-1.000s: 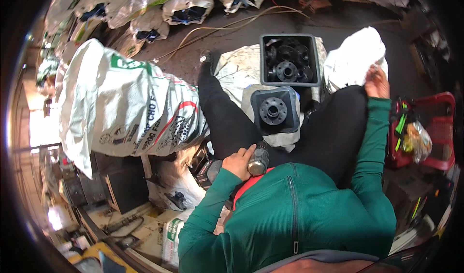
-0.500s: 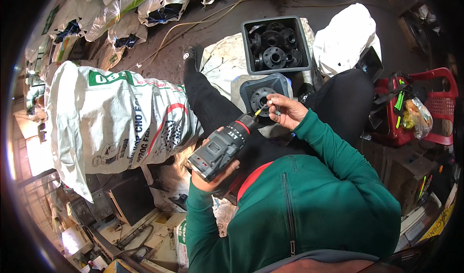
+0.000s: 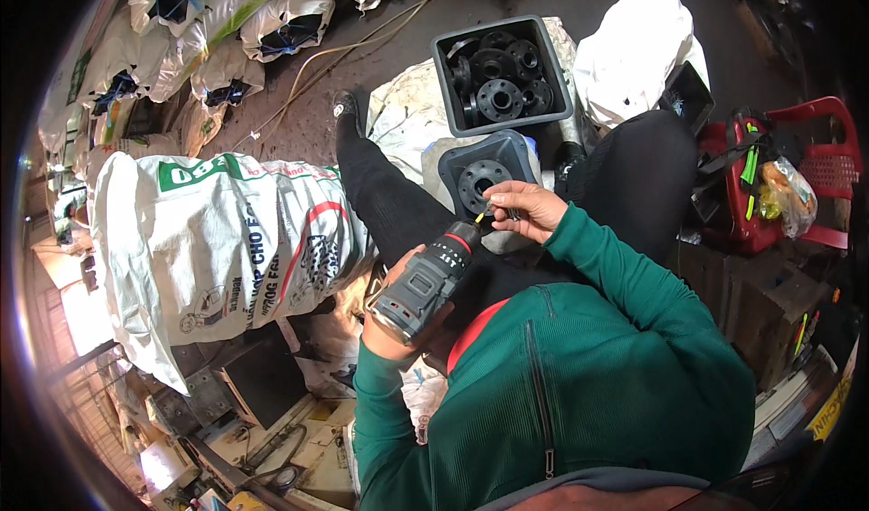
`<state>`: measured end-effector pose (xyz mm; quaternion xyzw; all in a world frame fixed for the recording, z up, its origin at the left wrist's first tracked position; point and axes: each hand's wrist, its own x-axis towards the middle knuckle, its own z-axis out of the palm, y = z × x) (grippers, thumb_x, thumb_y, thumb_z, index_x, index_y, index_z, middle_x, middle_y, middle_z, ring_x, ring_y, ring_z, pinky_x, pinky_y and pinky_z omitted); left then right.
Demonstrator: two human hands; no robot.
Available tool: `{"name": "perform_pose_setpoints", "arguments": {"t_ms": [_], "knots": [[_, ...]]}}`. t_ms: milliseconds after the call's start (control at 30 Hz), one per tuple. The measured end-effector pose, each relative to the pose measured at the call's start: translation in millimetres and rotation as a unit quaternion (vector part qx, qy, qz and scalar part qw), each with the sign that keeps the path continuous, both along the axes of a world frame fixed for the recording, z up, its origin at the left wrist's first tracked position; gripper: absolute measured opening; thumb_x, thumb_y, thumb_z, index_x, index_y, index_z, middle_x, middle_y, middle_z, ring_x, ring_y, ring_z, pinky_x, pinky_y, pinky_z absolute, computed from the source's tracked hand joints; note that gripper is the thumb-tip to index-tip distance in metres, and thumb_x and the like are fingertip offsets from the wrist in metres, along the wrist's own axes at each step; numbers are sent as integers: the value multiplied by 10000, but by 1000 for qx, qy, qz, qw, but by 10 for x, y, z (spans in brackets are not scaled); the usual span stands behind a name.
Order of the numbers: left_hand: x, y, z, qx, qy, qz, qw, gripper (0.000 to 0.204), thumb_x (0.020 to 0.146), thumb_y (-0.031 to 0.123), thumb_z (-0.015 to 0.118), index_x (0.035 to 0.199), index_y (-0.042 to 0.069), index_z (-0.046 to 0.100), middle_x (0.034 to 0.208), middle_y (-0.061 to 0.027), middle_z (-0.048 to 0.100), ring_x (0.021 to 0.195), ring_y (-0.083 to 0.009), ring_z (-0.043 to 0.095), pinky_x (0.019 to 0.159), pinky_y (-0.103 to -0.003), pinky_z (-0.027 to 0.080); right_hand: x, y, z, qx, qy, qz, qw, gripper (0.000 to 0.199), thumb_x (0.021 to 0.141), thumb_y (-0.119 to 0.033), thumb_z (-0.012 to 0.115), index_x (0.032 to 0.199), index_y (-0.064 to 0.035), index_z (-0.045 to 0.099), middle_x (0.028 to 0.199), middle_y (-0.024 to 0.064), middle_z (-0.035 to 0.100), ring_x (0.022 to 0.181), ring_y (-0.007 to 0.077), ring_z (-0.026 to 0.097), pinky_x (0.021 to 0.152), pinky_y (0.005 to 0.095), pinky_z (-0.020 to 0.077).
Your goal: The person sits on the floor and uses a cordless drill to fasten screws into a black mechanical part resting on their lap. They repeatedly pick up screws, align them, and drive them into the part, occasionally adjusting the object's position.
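Note:
A dark grey cordless drill (image 3: 421, 291) with a red ring is gripped in my left hand (image 3: 387, 337), its nose tilted up and to the right. A short yellow-and-silver bit (image 3: 480, 219) sticks out of the chuck. My right hand (image 3: 534, 210) pinches a small silvery screw-like piece at the bit's tip; its exact shape is mostly hidden by the fingers. Just beyond lies a black round flange (image 3: 471, 181) with a ring of holes, in a square dark grey tray (image 3: 512, 152) between my legs.
A grey bin (image 3: 438, 76) full of black flanges (image 3: 500, 100) stands farther out. At left lies a big white printed sack (image 3: 208, 248); more white sacks (image 3: 290, 24) line the far left. A red plastic chair (image 3: 819, 162) carrying bags is at right. A hose (image 3: 362, 47) crosses the floor.
My right fingertips have come down closer round the bit's tip. The drill has shifted slightly to the right in the picture, while the surroundings have slid a little up and left.

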<state>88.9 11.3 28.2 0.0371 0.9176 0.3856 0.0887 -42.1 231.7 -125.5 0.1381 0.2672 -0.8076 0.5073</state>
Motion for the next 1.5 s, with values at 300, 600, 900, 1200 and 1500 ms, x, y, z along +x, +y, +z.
{"name": "perform_pose_setpoints", "arguments": {"t_ms": [300,600,900,1200,1500], "knots": [[-44,-7,-139,-26,13,-19,999,660,726,115,786,1302,6,482,1257,-156,560,1119,-280,585,951,-362,472,-12,20,-92,31,18,28,999,270,936,-133,602,1165,9,586,913,45,636,834,104,651,785,271,594],[-294,-221,-227,0,-59,103,993,481,738,215,807,1129,8,619,1046,-128,676,943,-244,670,851,-347,516,-86,145,-585,277,32,-81,957,278,899,-305,669,1047,-71,690,664,-67,473,635,28,464,580,198,413],[-673,-218,-438,-20,-102,84,991,411,744,159,788,1095,23,622,987,-89,675,863,-208,650,769,-343,515,-96,-121,-1032,424,255,-9,869,410,750,-420,789,863,-33,714,861,77,686,831,135,608,783,292,473],[-840,-250,-252,19,-162,98,982,456,755,133,777,1164,28,608,1112,-107,663,1005,-217,640,893,-331,491,-331,-127,-754,246,237,-40,939,290,806,-309,763,798,-31,681,717,17,621,680,88,545,642,255,443],[-993,-239,-337,-2,-190,78,979,483,746,29,745,1195,26,568,1081,-71,643,956,-174,610,836,-305,492,-393,-211,-755,297,340,-41,892,332,785,-343,768,778,-21,690,733,68,651,707,138,580,701,294,467]]}}
